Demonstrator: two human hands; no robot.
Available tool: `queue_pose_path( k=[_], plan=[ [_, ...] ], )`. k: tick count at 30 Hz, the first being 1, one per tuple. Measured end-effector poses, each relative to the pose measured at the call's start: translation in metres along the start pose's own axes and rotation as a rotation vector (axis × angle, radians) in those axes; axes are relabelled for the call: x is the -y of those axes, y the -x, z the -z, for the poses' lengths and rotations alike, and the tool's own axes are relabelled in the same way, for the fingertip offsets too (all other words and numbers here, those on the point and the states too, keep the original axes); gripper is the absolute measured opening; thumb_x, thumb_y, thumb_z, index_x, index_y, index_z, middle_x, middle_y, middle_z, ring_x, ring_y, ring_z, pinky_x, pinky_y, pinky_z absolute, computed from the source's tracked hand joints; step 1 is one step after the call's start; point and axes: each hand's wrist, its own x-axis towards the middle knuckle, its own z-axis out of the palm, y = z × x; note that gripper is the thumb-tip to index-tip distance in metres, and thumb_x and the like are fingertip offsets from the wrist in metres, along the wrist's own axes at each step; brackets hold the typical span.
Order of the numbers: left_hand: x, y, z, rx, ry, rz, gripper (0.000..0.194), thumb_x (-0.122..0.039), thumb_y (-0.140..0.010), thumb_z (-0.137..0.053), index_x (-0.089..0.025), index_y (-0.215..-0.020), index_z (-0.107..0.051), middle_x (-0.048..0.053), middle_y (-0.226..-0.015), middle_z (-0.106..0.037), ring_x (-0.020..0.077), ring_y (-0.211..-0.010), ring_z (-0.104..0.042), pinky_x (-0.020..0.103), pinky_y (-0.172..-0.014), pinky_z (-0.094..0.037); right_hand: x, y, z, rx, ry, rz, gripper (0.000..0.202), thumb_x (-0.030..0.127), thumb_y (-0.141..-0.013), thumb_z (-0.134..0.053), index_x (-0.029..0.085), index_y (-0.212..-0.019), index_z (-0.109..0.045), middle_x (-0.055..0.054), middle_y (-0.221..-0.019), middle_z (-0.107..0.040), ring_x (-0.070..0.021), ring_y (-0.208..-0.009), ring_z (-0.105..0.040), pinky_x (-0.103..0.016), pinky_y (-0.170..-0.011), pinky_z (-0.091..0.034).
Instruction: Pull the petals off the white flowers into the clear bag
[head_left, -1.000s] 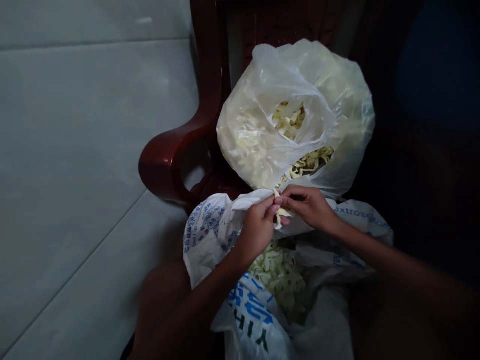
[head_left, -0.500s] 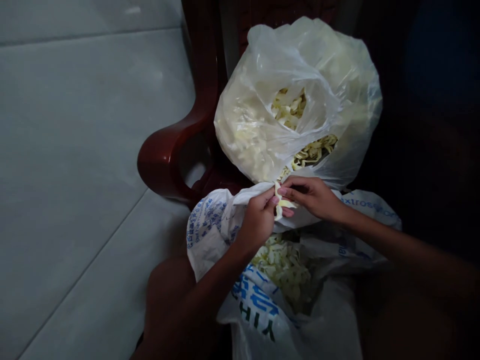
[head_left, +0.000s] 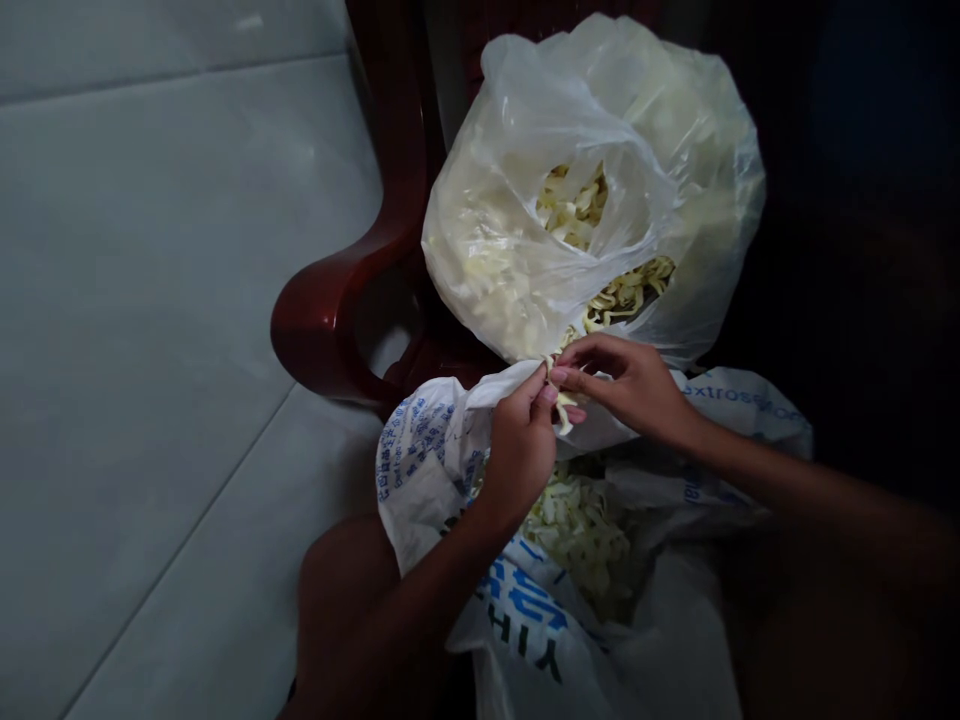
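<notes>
Between my two hands is a pale yellow, curled strip (head_left: 563, 414), its kind not clear; one end dangles below the fingers. My left hand (head_left: 526, 425) pinches it between thumb and fingers. My right hand (head_left: 619, 375) is closed on the same strip from the right, fingertips touching near my left thumb. Just beyond the hands sits a translucent plastic bag (head_left: 517, 230) full of similar strips (head_left: 574, 205), seen through its openings. Below the hands, a white printed sack (head_left: 431, 440) gapes open, with pale pieces (head_left: 581, 530) inside it.
A curved, glossy dark red wooden armrest (head_left: 315, 320) stands left of the bags. Grey floor tiles (head_left: 150, 300) with dark joints stretch across the left. My bare knee (head_left: 345, 575) is beside the sack. The right side is in deep shadow.
My right fingers have shifted slightly up and in toward my left hand. The strip now shows less above the fingers and hangs lower down. The view has moved a little.
</notes>
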Motion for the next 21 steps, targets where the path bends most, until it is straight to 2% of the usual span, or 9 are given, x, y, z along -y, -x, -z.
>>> queue_pose_path(
  k=[5,8,12,17,21],
  plan=[
    [0.006,-0.002,-0.003,0.027,0.062,0.019,0.032,-0.024,-0.089,-0.041,-0.018,-0.114,-0.059,0.004,-0.103,-0.066,0.0113,-0.064,-0.064,0.022,-0.065,-0.046,-0.005,-0.002,0.004,0.067,0.027,-0.032,0.030,0.046,-0.072,-0.066,0.017,-0.079,-0.067,-0.005,-0.080,-0.067,-0.0160,-0.072,-0.059,-0.028,-0.066,-0.045],
    [0.010,-0.002,-0.005,0.031,0.075,0.023,0.032,-0.024,-0.089,-0.041,-0.018,-0.115,-0.059,0.003,-0.094,-0.066,0.0120,-0.064,-0.064,0.022,-0.065,-0.046,-0.011,-0.003,0.008,0.107,-0.025,-0.090,0.031,0.047,-0.071,-0.066,0.017,-0.079,-0.068,-0.004,-0.076,-0.067,-0.0149,-0.069,-0.058,-0.026,-0.062,-0.044],
    [0.013,-0.001,-0.004,0.047,0.084,0.040,0.034,-0.024,-0.088,-0.041,-0.019,-0.117,-0.058,0.002,-0.088,-0.065,0.0118,-0.063,-0.062,0.022,-0.063,-0.044,-0.011,-0.003,0.011,0.165,-0.033,-0.113,0.030,0.046,-0.073,-0.065,0.017,-0.081,-0.068,-0.004,-0.080,-0.067,-0.0154,-0.072,-0.058,-0.026,-0.064,-0.044],
    [0.008,-0.001,-0.002,0.025,0.013,0.011,0.030,-0.022,-0.088,-0.042,-0.015,-0.111,-0.060,0.001,-0.081,-0.062,0.0096,-0.061,-0.057,0.021,-0.065,-0.044,-0.005,-0.002,0.011,0.217,0.037,-0.037,0.027,0.042,-0.080,-0.058,0.018,-0.087,-0.067,-0.006,-0.090,-0.066,-0.0171,-0.081,-0.059,-0.027,-0.068,-0.045],
    [0.003,-0.001,-0.002,0.011,0.014,0.012,0.027,-0.030,-0.088,-0.045,-0.015,-0.101,-0.062,0.001,-0.074,-0.059,0.0096,-0.061,-0.054,0.018,-0.059,-0.043,-0.002,-0.001,0.009,0.229,0.097,0.002,0.022,0.039,-0.084,-0.053,0.019,-0.089,-0.061,-0.005,-0.087,-0.061,-0.0162,-0.082,-0.056,-0.026,-0.067,-0.044]
  ],
)
